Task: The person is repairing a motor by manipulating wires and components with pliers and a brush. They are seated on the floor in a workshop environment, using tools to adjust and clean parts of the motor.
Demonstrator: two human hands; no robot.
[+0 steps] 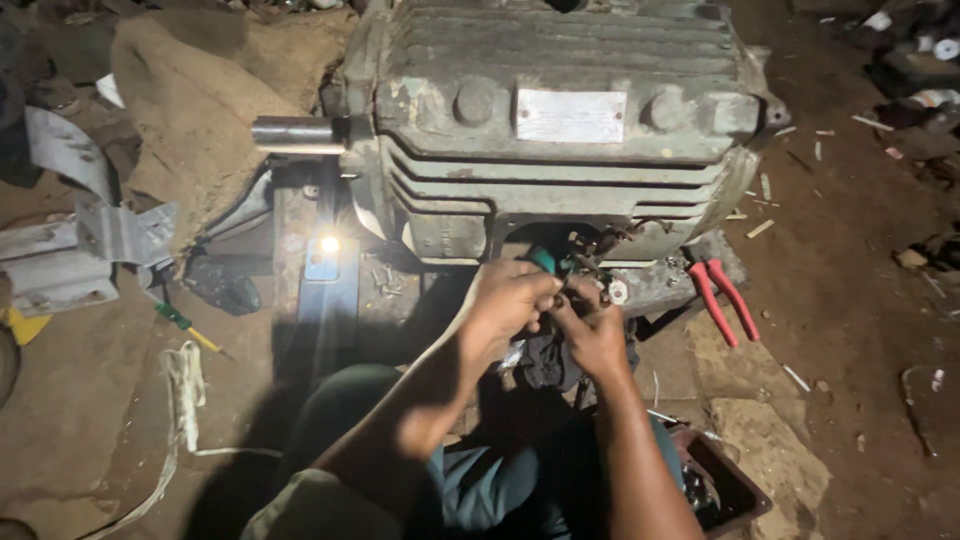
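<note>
- A green-handled tool [545, 262] sits at the open terminal recess low on the front of the big electric motor [560, 130], in among the wire ends [600, 243] there.
- The left hand [508, 303] is curled around the tool's handle, fingers closed on it, knuckles toward the camera.
- The right hand [590, 325] is just beside the left and touching it, fingers bent in and pinching something small at the wires; what exactly it pinches is too dark to tell.
- Both forearms reach up from the person's lap, over dark trousers.
- The motor is grey-green and ribbed, with a pale blank-looking metal plate [571, 116] on its front and a bare steel shaft [297, 134] pointing left.
- Red-handled pliers [724, 300] lie on the base to the right of the hands, apart from them.
- A small bright lamp [328, 244] glows on the frame to the left of the hands.
- A screwdriver with a green and yellow handle [188, 326] lies on the dirt floor [860, 300] farther left.
- Bent grey sheet-metal pieces [80, 240] lie at the far left edge.
</note>
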